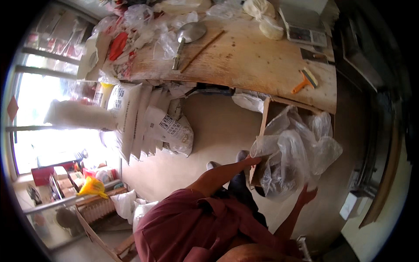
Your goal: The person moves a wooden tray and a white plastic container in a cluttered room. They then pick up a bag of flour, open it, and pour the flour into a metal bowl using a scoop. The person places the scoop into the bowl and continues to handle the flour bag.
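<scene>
A wooden drawer (264,113) juts from under the worktable, with crumpled clear plastic bags (297,153) heaped in it and over its sides. My left hand (254,160) is closed at the drawer's left side, beside the plastic; its fingertips are partly hidden, so what it grips is unclear. My right hand (308,195) is open and holds nothing, just below the lower right of the plastic.
The worktable (257,56) carries a flat pan (192,32), wooden rod (201,51), orange-handled scraper (305,80) and loose plastic. Stacked white sacks (131,118) stand left beneath it. A cluttered windowsill (48,204) is at left; dark equipment (362,52) lines the right.
</scene>
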